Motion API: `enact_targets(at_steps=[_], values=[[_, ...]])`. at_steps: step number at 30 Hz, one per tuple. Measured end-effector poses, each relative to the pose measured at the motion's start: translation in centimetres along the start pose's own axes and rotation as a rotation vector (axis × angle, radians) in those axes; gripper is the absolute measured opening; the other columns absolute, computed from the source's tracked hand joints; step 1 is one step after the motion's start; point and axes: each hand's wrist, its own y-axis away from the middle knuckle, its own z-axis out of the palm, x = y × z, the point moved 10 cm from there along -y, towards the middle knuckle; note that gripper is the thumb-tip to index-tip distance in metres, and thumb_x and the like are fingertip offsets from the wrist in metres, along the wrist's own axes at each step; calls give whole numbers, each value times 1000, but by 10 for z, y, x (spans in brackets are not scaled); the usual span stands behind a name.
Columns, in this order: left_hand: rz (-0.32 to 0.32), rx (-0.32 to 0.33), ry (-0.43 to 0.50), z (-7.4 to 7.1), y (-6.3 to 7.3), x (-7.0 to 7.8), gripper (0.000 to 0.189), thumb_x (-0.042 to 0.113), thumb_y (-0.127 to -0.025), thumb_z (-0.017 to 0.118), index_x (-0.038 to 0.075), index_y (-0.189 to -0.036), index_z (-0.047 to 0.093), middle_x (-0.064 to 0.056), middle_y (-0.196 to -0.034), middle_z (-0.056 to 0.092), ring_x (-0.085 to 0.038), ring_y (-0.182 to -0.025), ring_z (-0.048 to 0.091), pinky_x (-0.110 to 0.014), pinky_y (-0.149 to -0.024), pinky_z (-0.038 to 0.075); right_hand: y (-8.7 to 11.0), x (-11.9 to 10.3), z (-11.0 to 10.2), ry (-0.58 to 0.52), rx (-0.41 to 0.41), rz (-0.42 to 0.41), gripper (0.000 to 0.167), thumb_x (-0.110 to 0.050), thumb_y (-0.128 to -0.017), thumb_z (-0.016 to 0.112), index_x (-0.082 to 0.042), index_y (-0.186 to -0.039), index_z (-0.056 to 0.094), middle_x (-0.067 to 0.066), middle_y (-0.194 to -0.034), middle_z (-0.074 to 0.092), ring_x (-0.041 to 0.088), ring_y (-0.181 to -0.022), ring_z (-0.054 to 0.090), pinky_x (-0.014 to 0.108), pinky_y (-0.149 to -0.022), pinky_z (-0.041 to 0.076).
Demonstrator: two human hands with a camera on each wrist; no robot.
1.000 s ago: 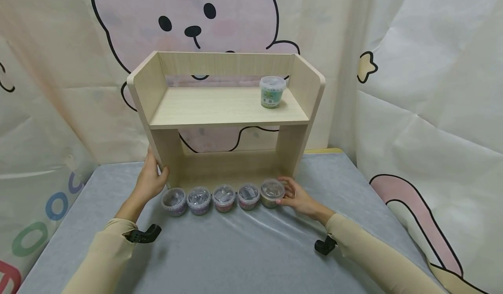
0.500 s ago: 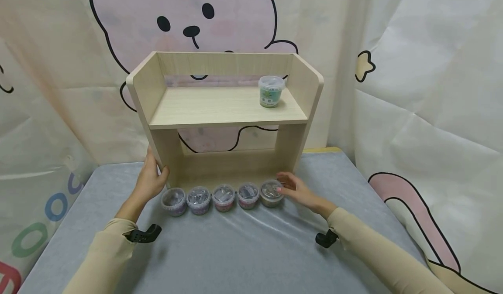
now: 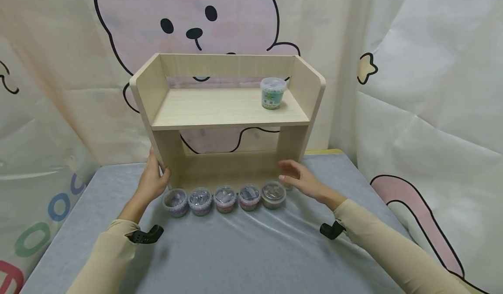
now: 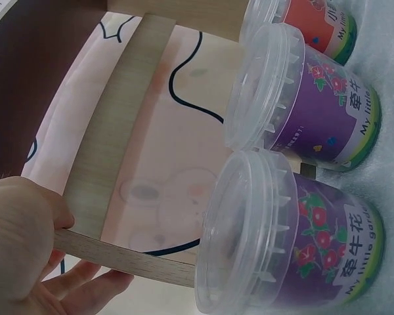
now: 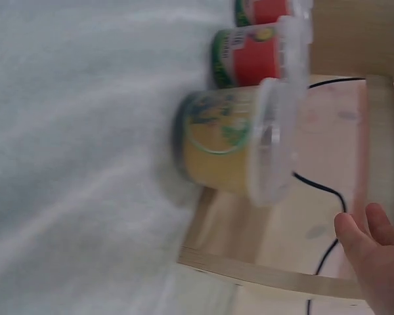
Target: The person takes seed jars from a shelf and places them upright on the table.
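My left hand (image 3: 152, 178) grips the left side panel of a pale wooden two-tier shelf (image 3: 228, 106), thumb inside and fingers outside, as the left wrist view shows. My right hand (image 3: 302, 180) holds nothing, its fingers loosely bent by the lower right side panel, just behind the rightmost tub. That lidded plastic tub (image 3: 273, 194) has a yellow label, seen blurred in the right wrist view. It ends a row of several clear-lidded tubs along the shelf's front. Two purple-labelled tubs, one nearest (image 4: 322, 236), stand at the left end. Red-labelled tubs (image 5: 255, 58) stand further in.
One green-labelled tub (image 3: 272, 93) stands at the right of the upper tier. The shelf stands on a table with a grey-blue cloth (image 3: 235, 250). Printed curtains (image 3: 330, 32) hang close behind and at both sides.
My right hand has let go of the rightmost tub and moved up and back toward the shelf's right panel. The tub stays in the row. My left hand keeps its grip.
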Motion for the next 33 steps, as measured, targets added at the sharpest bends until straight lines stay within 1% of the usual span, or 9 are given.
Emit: enact_targets(at_steps=[9, 15, 18, 22, 24, 26, 29, 31, 33], values=[[33, 23, 10, -2, -3, 4, 90, -5, -92, 53, 12, -163, -1, -38, -148, 33, -59, -131, 42, -74, -101, 37, -3, -42, -11, -17, -30, -26, 54, -16, -101, 58, -1, -149, 40, 22, -155, 43, 42, -144, 41, 59, -118, 37], [22, 24, 7, -3, -2, 3, 89, -3, -92, 53, 12, -162, 0, -38, -151, 31, -59, -132, 40, -76, -101, 35, -7, -70, -17, -36, -40, -60, 52, -12, -100, 58, -2, -149, 40, 22, -155, 44, 43, -145, 41, 60, -117, 38], [25, 24, 9, -2, -1, 3, 89, -4, -92, 54, 11, -162, 1, -37, -153, 30, -59, -135, 38, -75, -104, 34, -7, -79, -20, -32, -45, -71, 52, -12, -100, 57, -3, -149, 40, 22, -155, 44, 43, -145, 40, 60, -117, 39], [19, 18, 8, 0, 0, 1, 89, -5, -92, 54, 11, -162, 1, -37, -153, 30, -58, -136, 38, -75, -105, 34, -8, -91, -24, -24, -35, -87, 52, -12, -100, 57, -4, -149, 40, 20, -154, 44, 40, -145, 42, 59, -116, 40], [10, 9, 4, 0, 0, 0, 89, -5, -93, 53, 11, -162, 0, -37, -152, 31, -59, -134, 39, -75, -104, 35, -9, -99, -27, -23, -24, -105, 51, -11, -100, 56, -4, -149, 40, 20, -154, 45, 38, -144, 43, 55, -116, 41], [-2, -4, 1, 1, 1, -1, 89, -3, -94, 53, 12, -162, -2, -37, -151, 31, -60, -133, 39, -76, -103, 35, -10, -108, -31, -25, -15, -120, 52, -9, -100, 56, -3, -149, 40, 19, -153, 46, 37, -143, 44, 48, -116, 43], [-7, -13, -9, 1, 1, -1, 88, -2, -95, 53, 11, -162, -3, -38, -151, 31, -61, -133, 39, -77, -101, 36, -12, -119, -37, -29, -8, -137, 52, -8, -100, 55, -2, -150, 39, 19, -153, 46, 36, -144, 44, 33, -112, 46], [-7, -16, -12, 0, 1, 0, 88, -1, -95, 52, 12, -162, -3, -37, -151, 31, -61, -133, 39, -77, -101, 37, -14, -125, -41, -33, -6, -134, 53, -8, -101, 54, -2, -151, 38, 18, -154, 45, 35, -144, 43, 24, -108, 47], [9, -13, -11, 0, 1, 2, 87, -1, -95, 52, 10, -162, -2, -37, -150, 31, -60, -133, 39, -76, -100, 37, -16, -130, -45, -37, 4, -130, 53, -9, -101, 53, -2, -151, 37, 19, -154, 45, 34, -144, 43, 18, -104, 47]])
